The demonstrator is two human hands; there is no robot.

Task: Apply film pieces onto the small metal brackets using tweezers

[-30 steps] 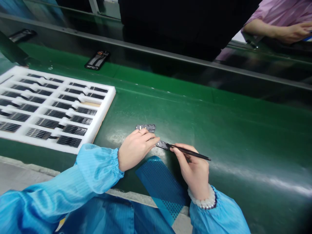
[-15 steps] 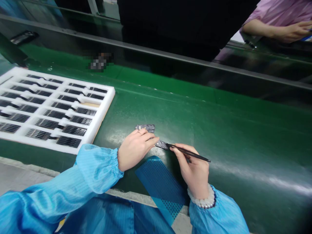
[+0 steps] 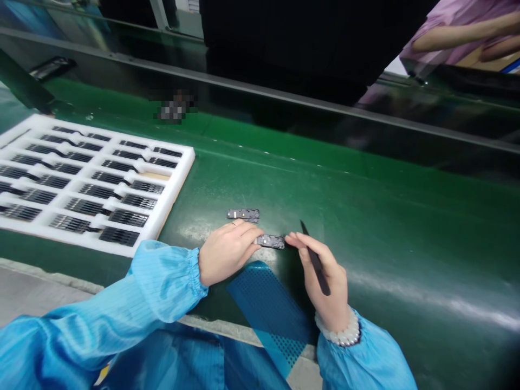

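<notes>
My left hand (image 3: 229, 250) grips the left end of a small dark electronic part (image 3: 272, 241) between thumb and fingers, low over the green surface. Just right of that part is my right hand (image 3: 324, 273), closed on black tweezers (image 3: 316, 260) whose tip points up and away from the part. The right fingertips are close to the part's right end. Beyond my left fingers lies a second dark part (image 3: 244, 214), partly overlapped by the hand. A blue perforated sheet (image 3: 270, 309) rests between my forearms, over the table's near edge.
At the left a white foam tray (image 3: 157, 234) holds several rows of thin black parts. The green work surface (image 3: 385, 216) runs along a dark raised barrier with a metal rail (image 3: 260, 85). Another person's arm (image 3: 455, 37) shows at the top right, beyond the barrier.
The tweezers have swung from lying across the held part to pointing upward, off it. My right fingers have come away from the part. The other person's arms have shifted.
</notes>
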